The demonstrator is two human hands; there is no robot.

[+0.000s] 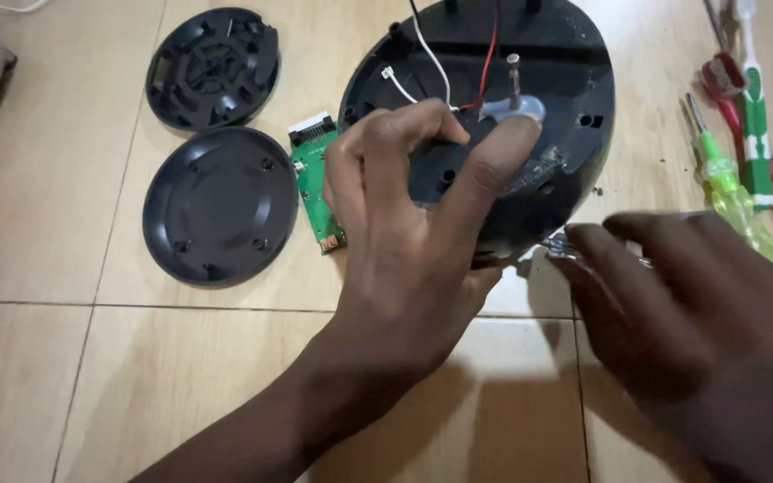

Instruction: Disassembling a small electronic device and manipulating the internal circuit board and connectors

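Centrally, the left hand [413,206] presses down on the large black rounded plastic housing [574,98] at upper middle, fingers spread and clasping its inner part beside a metal shaft [513,79] and red and white wires [458,63]. The right hand [682,304], lower right, pinches a small shiny metal piece [555,245] at the housing's edge. A green circuit board [315,183], two dark round covers [218,206] and screwdrivers [726,179] lie on the tiled floor [136,394].

Two hands show: the left hand [404,215] at centre and the right hand [700,313] at lower right. One large dark shell [574,80] lies at the top. Two round dark covers [212,67] [219,206] sit at upper left, one green circuit board [313,183] beside them, and one yellow-green screwdriver [726,179] at the right edge.
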